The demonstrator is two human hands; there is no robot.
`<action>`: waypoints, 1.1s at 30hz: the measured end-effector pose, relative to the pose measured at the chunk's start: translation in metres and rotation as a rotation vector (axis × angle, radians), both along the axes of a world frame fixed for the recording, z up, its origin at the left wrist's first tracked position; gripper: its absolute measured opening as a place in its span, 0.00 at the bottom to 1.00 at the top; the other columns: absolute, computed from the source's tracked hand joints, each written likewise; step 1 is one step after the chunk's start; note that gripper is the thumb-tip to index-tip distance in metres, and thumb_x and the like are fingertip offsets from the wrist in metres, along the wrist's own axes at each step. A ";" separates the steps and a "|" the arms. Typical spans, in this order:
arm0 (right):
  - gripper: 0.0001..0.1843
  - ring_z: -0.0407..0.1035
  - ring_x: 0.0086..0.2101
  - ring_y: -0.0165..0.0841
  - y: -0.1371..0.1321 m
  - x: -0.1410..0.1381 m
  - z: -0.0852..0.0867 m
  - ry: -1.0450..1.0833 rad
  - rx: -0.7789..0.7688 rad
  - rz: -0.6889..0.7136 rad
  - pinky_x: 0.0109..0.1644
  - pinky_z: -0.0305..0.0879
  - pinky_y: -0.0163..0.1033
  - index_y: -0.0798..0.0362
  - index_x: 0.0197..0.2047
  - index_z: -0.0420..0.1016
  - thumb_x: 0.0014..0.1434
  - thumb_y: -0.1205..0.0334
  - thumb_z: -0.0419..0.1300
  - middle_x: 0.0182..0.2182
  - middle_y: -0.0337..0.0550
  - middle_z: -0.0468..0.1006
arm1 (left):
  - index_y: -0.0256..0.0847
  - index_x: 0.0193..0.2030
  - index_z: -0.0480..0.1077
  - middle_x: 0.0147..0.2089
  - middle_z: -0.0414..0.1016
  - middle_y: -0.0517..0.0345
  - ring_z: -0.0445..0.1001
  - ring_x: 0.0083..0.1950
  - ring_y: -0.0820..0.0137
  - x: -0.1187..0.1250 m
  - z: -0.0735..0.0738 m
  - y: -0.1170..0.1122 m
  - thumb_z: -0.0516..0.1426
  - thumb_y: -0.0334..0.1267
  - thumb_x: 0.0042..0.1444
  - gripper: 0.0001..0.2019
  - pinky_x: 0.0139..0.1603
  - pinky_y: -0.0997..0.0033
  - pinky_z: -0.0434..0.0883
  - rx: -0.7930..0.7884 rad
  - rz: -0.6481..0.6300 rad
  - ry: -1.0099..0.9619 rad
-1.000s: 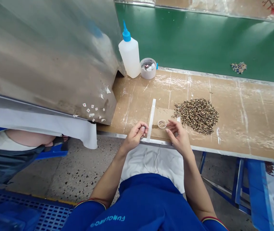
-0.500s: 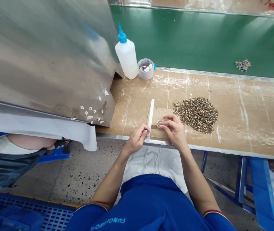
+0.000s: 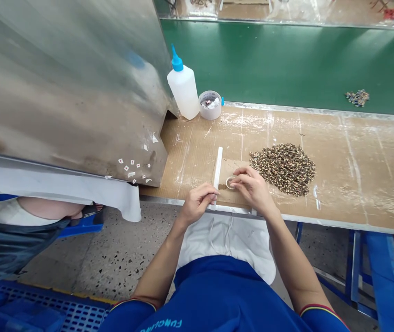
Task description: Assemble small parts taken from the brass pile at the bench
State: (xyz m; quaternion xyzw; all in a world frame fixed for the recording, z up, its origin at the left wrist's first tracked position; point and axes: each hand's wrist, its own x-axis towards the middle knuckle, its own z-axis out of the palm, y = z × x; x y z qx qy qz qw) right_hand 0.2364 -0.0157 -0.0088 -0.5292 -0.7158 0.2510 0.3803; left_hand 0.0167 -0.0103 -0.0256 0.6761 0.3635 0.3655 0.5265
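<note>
My left hand (image 3: 198, 204) is curled shut beside the lower end of a narrow white plastic strip (image 3: 217, 171), and its fingertips nearly touch the strip. Anything pinched in those fingers is hidden. My right hand (image 3: 252, 190) has its thumb and fingertips on a small clear ring (image 3: 230, 183), which rests on a brown cardboard patch (image 3: 234, 198). A heap of small mottled brown-and-cream beads (image 3: 284, 168) lies just beyond my right hand, on the cardboard-covered bench (image 3: 342, 184).
A glue bottle with a blue nozzle (image 3: 182, 88) and a round tub of small scraps (image 3: 209, 105) stand at the bench's back. A steel cabinet (image 3: 72, 97) rises on the left. A green belt (image 3: 286, 64) carries a small heap of parts (image 3: 357, 97). A co-worker's back (image 3: 27, 226) shows at lower left.
My right hand has moved from beside the clear ring onto it, with its fingertips now on the ring. My left hand has shifted right, closer to the strip's lower end.
</note>
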 end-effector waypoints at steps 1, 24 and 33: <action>0.08 0.72 0.42 0.38 -0.001 -0.003 -0.002 0.036 -0.015 -0.012 0.47 0.69 0.46 0.47 0.34 0.79 0.65 0.63 0.60 0.41 0.45 0.76 | 0.37 0.37 0.76 0.33 0.73 0.54 0.72 0.31 0.74 0.000 -0.001 -0.001 0.55 0.44 0.67 0.14 0.32 0.75 0.71 0.037 0.011 -0.011; 0.19 0.74 0.26 0.34 -0.040 -0.039 -0.023 0.612 -0.101 -0.547 0.29 0.72 0.39 0.50 0.35 0.73 0.63 0.41 0.60 0.28 0.42 0.81 | 0.40 0.36 0.79 0.32 0.79 0.52 0.75 0.34 0.67 0.019 0.001 -0.012 0.55 0.43 0.66 0.14 0.38 0.68 0.70 0.149 0.025 0.266; 0.19 0.74 0.26 0.34 -0.043 -0.038 -0.026 0.598 -0.132 -0.495 0.31 0.74 0.40 0.49 0.34 0.76 0.62 0.42 0.61 0.27 0.42 0.81 | 0.39 0.38 0.79 0.32 0.78 0.53 0.73 0.32 0.68 0.021 0.001 -0.012 0.55 0.42 0.67 0.13 0.35 0.70 0.67 0.131 0.077 0.286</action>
